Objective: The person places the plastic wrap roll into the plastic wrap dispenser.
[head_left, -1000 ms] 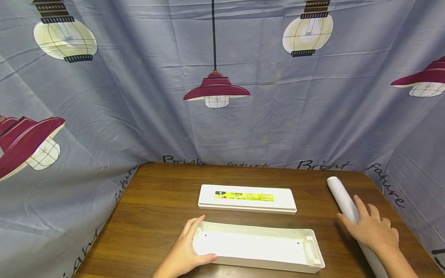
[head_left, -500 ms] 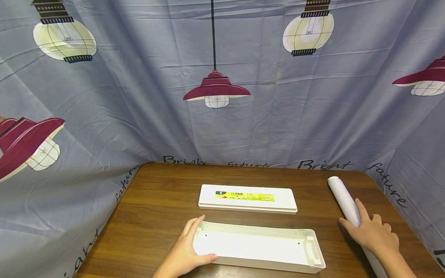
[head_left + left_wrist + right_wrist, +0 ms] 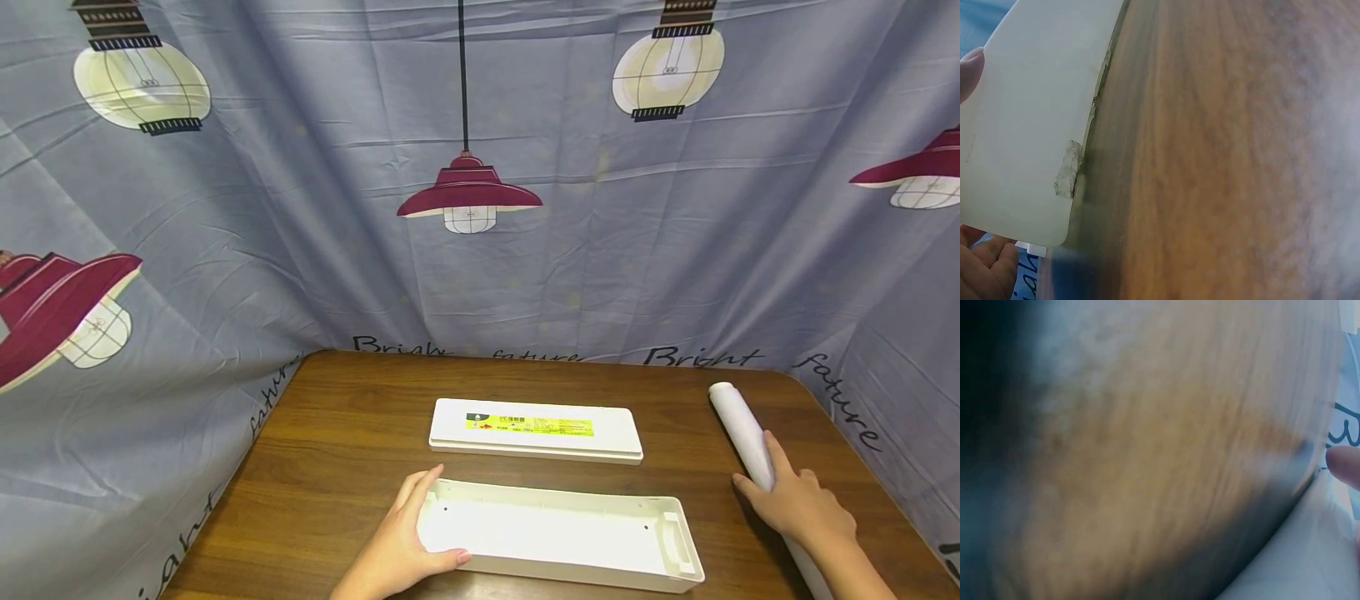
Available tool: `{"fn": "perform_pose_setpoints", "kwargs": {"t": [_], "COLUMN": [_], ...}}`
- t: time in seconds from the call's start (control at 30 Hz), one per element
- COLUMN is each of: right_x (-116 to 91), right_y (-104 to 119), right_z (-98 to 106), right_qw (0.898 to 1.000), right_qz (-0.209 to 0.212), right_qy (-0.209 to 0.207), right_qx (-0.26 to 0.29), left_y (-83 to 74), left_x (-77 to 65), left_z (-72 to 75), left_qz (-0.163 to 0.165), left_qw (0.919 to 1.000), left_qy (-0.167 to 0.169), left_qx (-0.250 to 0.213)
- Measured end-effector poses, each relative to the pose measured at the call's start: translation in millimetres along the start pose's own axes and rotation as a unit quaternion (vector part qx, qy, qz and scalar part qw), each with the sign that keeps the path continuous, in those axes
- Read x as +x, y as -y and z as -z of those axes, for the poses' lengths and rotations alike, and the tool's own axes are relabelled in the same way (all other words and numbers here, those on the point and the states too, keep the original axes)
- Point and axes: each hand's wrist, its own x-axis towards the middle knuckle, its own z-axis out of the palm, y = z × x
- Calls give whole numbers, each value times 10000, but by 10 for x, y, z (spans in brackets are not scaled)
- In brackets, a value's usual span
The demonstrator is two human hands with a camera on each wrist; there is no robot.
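Note:
My left hand grips the left end of a long white open box, thumb at the near wall and fingers at the far one. A side wall of the box fills the upper left of the left wrist view, with a strip of torn residue along its edge. At the right, my right hand holds a white cling film roll, thumb on its left side and the other fingers over its right. The right wrist view catches only a fingertip and part of the roll.
Behind the box lies its long white lid with a yellow and green cling film label. Both rest on a brown wooden table. A grey-blue curtain printed with lamps borders the table at the back and sides.
The fingers of my right hand have gone from spread over the roll to curled closer around it. My left hand and the box have stayed in place.

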Motion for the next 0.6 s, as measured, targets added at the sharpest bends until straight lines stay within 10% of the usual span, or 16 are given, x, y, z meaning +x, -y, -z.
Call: {"fn": "perform_pose_setpoints", "kwargs": {"t": [0.6], "right_x": [25], "right_y": [-18], "right_z": [-1], "right_qw": [9994], "right_qz": [261], "right_qy": [51], "right_qx": [-199], "left_y": [-12], "left_x": [-6], "left_z": [15], "left_qz": [-36], "left_qw": [10000], "left_qy": [12], "left_qx": [70]}}
